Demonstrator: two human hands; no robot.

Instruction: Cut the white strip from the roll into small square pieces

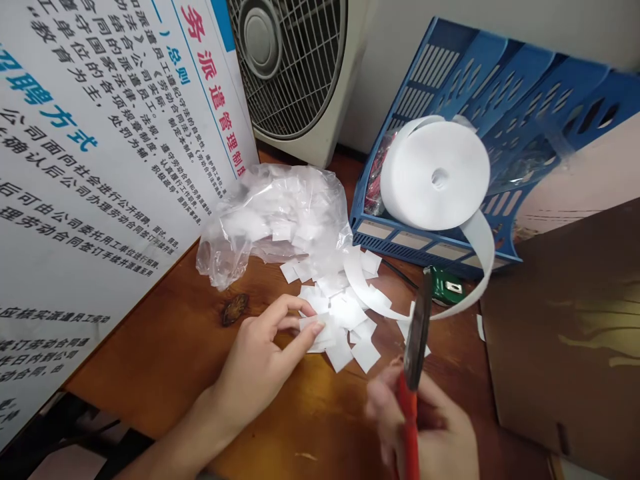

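Observation:
My left hand (265, 353) pinches a small white cut square (313, 323) between thumb and forefinger at the edge of a pile of white cut pieces (345, 313) on the wooden table. My right hand (430, 427), blurred by motion, grips red-handled scissors (415, 353) whose dark blades point up. A big white tape roll (435, 175) leans in a blue file rack (480, 100). Its loose strip (475, 267) curves down past the scissors toward the pile.
A crumpled clear plastic bag (270, 213) holding more white pieces lies behind the pile. A printed board (100, 153) stands at left, a fan (295, 67) at the back. A brown cardboard box (565, 333) is at right; a green object (447, 287) is by the rack.

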